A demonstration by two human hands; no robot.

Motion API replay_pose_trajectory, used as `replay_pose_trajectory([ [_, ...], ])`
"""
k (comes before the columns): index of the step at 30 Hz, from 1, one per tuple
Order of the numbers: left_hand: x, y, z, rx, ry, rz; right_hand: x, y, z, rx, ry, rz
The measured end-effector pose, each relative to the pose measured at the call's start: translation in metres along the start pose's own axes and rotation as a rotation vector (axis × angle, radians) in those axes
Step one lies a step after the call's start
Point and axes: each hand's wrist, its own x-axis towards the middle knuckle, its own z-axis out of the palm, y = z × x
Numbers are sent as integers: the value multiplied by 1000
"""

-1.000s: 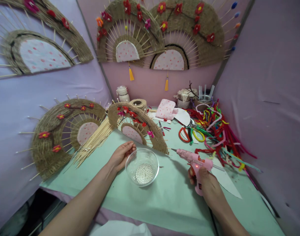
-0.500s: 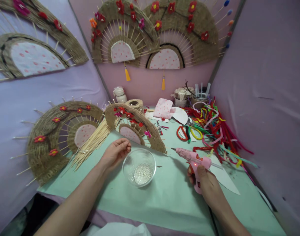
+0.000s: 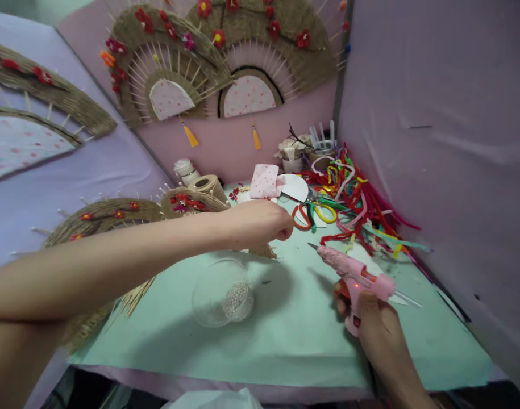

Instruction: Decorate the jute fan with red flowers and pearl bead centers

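My right hand point(image 3: 377, 324) grips a pink hot glue gun point(image 3: 356, 275) by its handle. A small light glows on the gun, its nozzle points up and left, and a clear glue stick sticks out of its rear. My left hand point(image 3: 263, 223) reaches across the table with its fingers curled shut; whatever they hold is hidden. Below that forearm stands a clear plastic bowl point(image 3: 204, 292) of white pearl beads point(image 3: 238, 302). A small twine fan point(image 3: 181, 199) with red flowers is mostly covered by my left arm, its right tip showing below my hand.
Scissors point(image 3: 302, 217) and a heap of coloured pipe cleaners point(image 3: 349, 187) lie at the back right. A twine roll point(image 3: 209, 186) and a white bottle point(image 3: 185, 169) stand behind. Another twine fan point(image 3: 102, 213) leans left, beside thin sticks point(image 3: 136, 296). Larger fans point(image 3: 157, 68) hang on the wall.
My left hand has moved right from beside the bowl, and its forearm now crosses the small fan. The glue gun is slightly farther right in view. The camera has turned right.
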Motion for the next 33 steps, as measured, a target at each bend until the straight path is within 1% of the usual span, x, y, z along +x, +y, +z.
replay_pose_trajectory([
  [2,18,-8,9,389,-186,54,-2,6,-9,46,71,-30],
  [3,25,-12,13,511,-248,59,-3,8,-12,63,114,-38],
  [5,34,-18,20,617,-332,53,-5,10,-17,91,184,-45],
  [8,40,-25,25,650,-401,51,-5,12,-18,153,203,-45],
  [11,43,-30,27,649,-427,44,-5,12,-15,209,183,-39],
  [15,45,-33,29,619,-453,14,-6,10,-14,220,189,-31],
  [19,46,-32,30,621,-474,23,-5,10,-16,209,166,-44],
  [25,47,-29,32,665,-495,30,-5,11,-16,228,168,-54],
  [30,46,-27,32,684,-503,19,-4,10,-15,237,186,-25],
  [33,46,-24,31,700,-512,11,-4,9,-15,210,166,-28],
])
